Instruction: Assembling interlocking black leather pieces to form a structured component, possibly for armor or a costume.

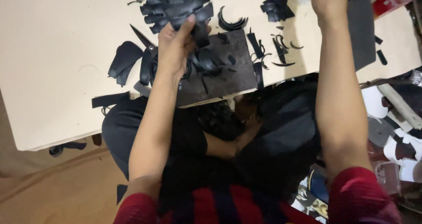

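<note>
So the left hand (176,46) is pinched shut on a flat, curved black leather-like cut piece (193,14), thumb on top and fingers underneath; the piece sticks up and away from the grip toward the far edge of the table, long axis running roughly left-right across the view; it's lifted right in front of the heap of matching black cut pieces (169,4), touching or overlapping it, can't tell which.

The right hand (323,0) is up at the top edge of the frame, half cropped off, so I can't tell if it's holding anything or how its fingers stand; it's well apart from the held piece, so the left hand is clearly the nearer one; a smaller clump of black offcuts (276,6) sits just beside the right hand.

Under the left wrist there's a dark square cutting mat (228,72) with curled scraps on it; black-handled scissors (143,40) lie just left of the hand, blades pointing away.

All of it sits on a pale cream tabletop (57,57); cluttered floor to the right, brownish floor on the left.
</note>
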